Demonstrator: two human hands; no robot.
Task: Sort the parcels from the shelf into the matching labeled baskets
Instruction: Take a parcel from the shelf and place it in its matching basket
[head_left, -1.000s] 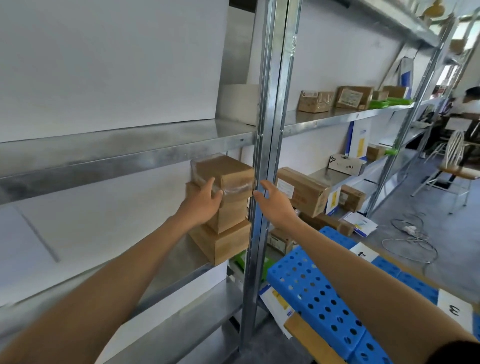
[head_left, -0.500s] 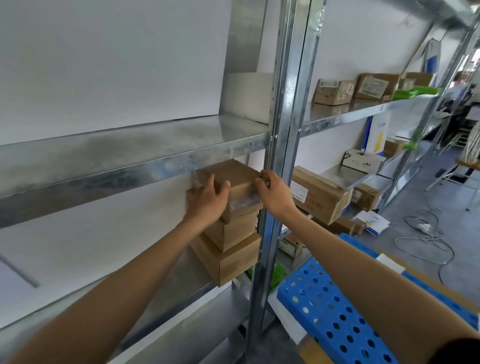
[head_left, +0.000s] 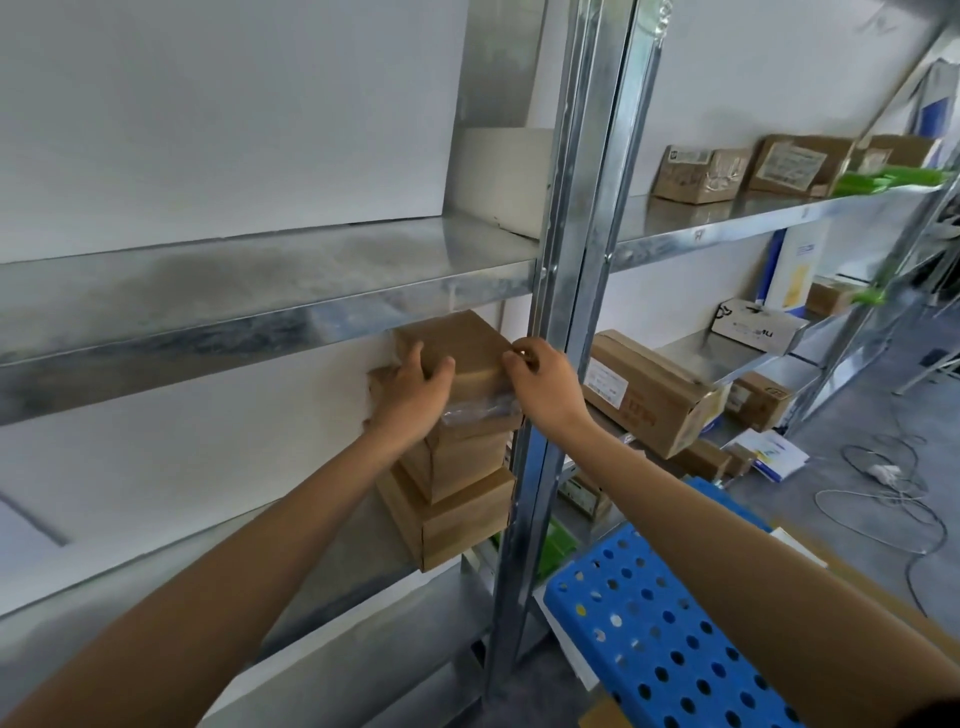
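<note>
view: head | from: person's head | facing: forward, slightly down | range: close to metal shelf (head_left: 249, 317) | lens: wide-angle

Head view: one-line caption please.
Left hand and right hand grip the top brown cardboard parcel of a stack on the grey metal shelf.

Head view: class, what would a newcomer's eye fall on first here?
Both hands first: the left hand and right hand grip the top parcel of a three-box stack at centre frame. Next, the bright blue perforated basket at lower right.
</note>
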